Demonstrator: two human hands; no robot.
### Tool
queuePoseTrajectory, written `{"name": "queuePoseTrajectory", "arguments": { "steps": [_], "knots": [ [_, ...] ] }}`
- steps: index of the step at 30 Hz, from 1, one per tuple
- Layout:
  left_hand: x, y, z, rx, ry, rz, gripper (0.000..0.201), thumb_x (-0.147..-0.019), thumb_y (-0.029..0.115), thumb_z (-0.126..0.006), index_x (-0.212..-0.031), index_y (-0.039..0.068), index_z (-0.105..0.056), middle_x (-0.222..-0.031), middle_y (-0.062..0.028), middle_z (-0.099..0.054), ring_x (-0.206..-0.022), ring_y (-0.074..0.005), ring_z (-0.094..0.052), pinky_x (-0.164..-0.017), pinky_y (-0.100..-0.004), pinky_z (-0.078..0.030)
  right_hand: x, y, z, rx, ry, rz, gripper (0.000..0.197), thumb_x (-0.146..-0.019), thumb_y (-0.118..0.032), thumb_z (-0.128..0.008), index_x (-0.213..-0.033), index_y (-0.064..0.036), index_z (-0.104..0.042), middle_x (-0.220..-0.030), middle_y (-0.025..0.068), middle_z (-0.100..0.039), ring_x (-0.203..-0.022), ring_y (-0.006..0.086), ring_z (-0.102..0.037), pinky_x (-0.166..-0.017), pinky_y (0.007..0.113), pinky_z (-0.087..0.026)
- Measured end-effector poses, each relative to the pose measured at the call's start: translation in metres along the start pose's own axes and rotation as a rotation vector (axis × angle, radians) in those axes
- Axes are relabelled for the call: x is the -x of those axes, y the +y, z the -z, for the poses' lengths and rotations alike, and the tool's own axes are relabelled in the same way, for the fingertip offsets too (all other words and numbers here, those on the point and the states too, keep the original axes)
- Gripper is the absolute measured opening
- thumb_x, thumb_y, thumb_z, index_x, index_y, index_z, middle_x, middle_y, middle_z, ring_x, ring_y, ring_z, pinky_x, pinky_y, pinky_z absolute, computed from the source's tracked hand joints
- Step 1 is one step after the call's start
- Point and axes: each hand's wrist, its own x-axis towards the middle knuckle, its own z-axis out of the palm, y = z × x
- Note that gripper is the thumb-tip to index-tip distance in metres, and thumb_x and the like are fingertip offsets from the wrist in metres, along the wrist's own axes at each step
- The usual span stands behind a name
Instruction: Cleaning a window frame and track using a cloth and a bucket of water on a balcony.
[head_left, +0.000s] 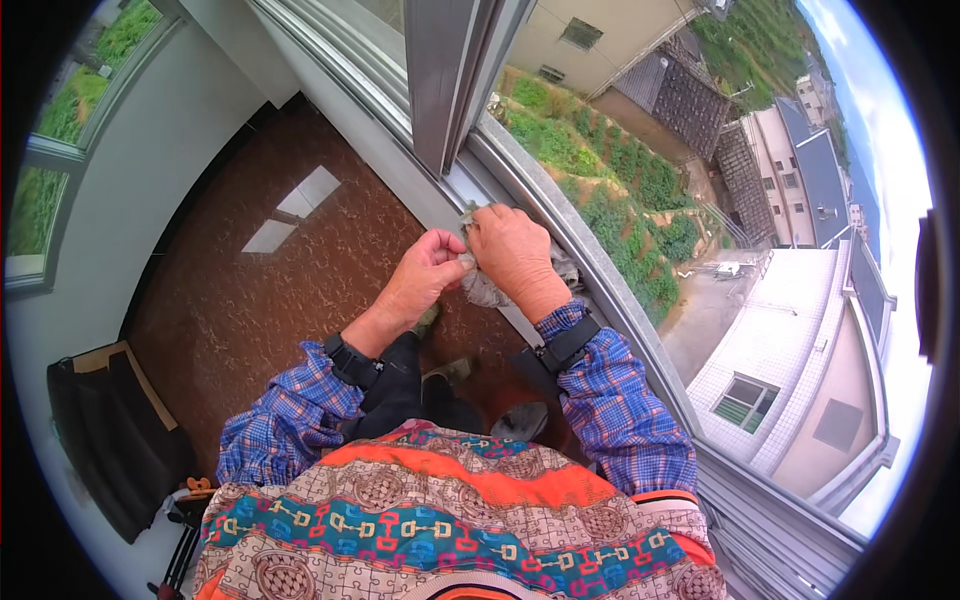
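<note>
A crumpled grey cloth (484,290) hangs at the inner edge of the window sill, partly under my right hand (515,258). That hand is closed, its fingers curled down over the cloth at the sliding window's track (467,185). My left hand (412,284) comes in from the left, its thumb and forefinger pinched together at the cloth's edge, close to the right fingers. The right fingertips are partly hidden. More bunched cloth shows to the right of my right wrist, beside the metal frame.
A grey window frame post (443,90) rises just beyond my hands. Outside the open window lie green garden plots (640,220) and houses far below. Brown marbled floor (270,270) spreads at left, with a black chair (115,440) by the wall. A round grey object (519,421) sits near my legs.
</note>
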Motion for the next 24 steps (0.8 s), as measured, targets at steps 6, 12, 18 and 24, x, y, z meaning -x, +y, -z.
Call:
{"name": "queuePoseTrajectory", "arguments": {
  "steps": [6,12,18,24],
  "knots": [
    [0.004,-0.015,-0.007,-0.011,-0.019,-0.036,0.020,-0.095,0.007,-0.069,-0.109,0.010,-0.055,-0.094,0.0048,-0.060,-0.083,-0.0037,-0.056,-0.072,-0.0205,-0.046,0.010,0.013,0.002,-0.224,0.067,-0.139,0.018,-0.094,-0.023,-0.063,-0.100,-0.0064,-0.068,-0.096,0.0145,-0.065,-0.092,0.0389,-0.065,-0.080,0.049,-0.054],
    [-0.011,0.004,-0.011,0.054,0.100,-0.054,0.021,-0.096,0.007,-0.068,-0.111,0.005,-0.053,-0.093,0.0016,-0.061,-0.081,-0.0055,-0.056,-0.070,-0.0226,-0.046,-0.043,-0.009,-0.016,0.027,0.170,-0.107,0.022,-0.091,-0.013,-0.062,-0.111,-0.0071,-0.069,-0.105,0.0131,-0.063,-0.100,0.0355,-0.063,-0.085,0.047,-0.054],
    [0.000,-0.023,0.008,-0.014,-0.032,-0.034,0.019,-0.096,0.006,-0.068,-0.110,0.008,-0.055,-0.096,0.0033,-0.061,-0.082,-0.0051,-0.057,-0.072,-0.0221,-0.048,0.005,0.013,-0.004,-0.037,0.043,-0.040,0.018,-0.088,-0.014,-0.063,-0.103,-0.0082,-0.069,-0.101,0.0112,-0.063,-0.097,0.0333,-0.064,-0.084,0.046,-0.055],
    [0.006,-0.027,-0.004,-0.034,-0.060,-0.007,0.019,-0.095,0.005,-0.068,-0.109,0.008,-0.055,-0.095,0.0026,-0.059,-0.082,-0.0060,-0.057,-0.072,-0.0230,-0.048,0.005,-0.001,0.009,-0.151,0.178,-0.041,0.013,-0.088,-0.013,-0.068,-0.100,-0.0119,-0.063,-0.094,0.0108,-0.061,-0.090,0.0346,-0.066,-0.074,0.047,-0.056]
  ]
}}
